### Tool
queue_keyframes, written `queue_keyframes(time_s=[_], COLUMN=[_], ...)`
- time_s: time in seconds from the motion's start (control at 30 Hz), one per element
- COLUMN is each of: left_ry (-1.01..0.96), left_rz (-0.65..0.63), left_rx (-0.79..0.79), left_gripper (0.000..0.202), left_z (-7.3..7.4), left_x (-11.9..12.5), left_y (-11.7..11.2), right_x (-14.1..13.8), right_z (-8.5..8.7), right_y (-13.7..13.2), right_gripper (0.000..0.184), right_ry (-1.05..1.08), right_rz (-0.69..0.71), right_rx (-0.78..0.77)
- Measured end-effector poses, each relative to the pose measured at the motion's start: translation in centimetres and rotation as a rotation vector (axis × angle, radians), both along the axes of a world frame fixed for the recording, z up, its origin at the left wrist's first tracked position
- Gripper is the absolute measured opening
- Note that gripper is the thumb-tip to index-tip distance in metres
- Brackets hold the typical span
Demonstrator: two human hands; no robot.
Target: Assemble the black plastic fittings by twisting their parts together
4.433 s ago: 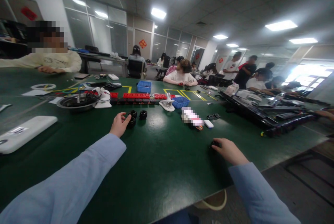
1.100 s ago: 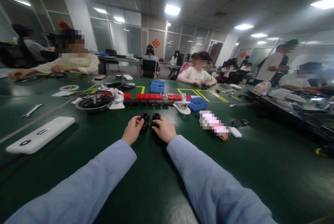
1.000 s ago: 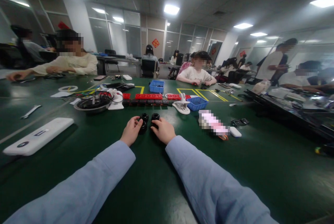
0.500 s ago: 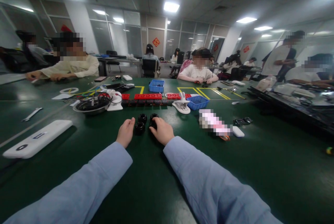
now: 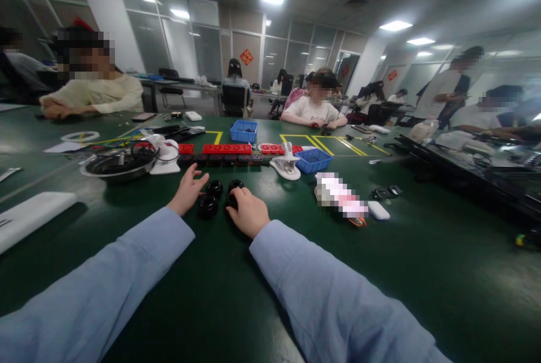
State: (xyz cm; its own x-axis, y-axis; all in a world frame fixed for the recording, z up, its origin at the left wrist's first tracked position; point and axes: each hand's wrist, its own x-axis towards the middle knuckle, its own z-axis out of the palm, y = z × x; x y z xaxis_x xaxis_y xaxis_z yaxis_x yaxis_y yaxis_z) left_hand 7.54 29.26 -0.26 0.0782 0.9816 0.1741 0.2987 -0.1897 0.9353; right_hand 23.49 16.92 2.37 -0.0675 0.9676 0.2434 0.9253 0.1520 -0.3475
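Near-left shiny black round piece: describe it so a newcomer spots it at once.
On the dark green table, find the bare left hand in a light blue sleeve. Right of it in the picture sits the shiny black round piece, lowest in view among its matching neighbours.

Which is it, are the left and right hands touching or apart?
Apart. The head view shows two black rings on the table between the left hand and the right hand.
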Motion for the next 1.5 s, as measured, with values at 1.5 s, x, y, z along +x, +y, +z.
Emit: queue_keyframes(time_s=[1.5], left_ry=[0.250], left_rz=[-0.301], left_rx=[0.002], left_gripper=[0.063], left_z=[0.0], left_x=[0.9], left_y=[1.8], right_x=[0.3], right_z=[-0.9], right_y=[0.8], right_gripper=[0.038], right_ry=[0.073], right_rz=[0.015], right_rx=[0.030])
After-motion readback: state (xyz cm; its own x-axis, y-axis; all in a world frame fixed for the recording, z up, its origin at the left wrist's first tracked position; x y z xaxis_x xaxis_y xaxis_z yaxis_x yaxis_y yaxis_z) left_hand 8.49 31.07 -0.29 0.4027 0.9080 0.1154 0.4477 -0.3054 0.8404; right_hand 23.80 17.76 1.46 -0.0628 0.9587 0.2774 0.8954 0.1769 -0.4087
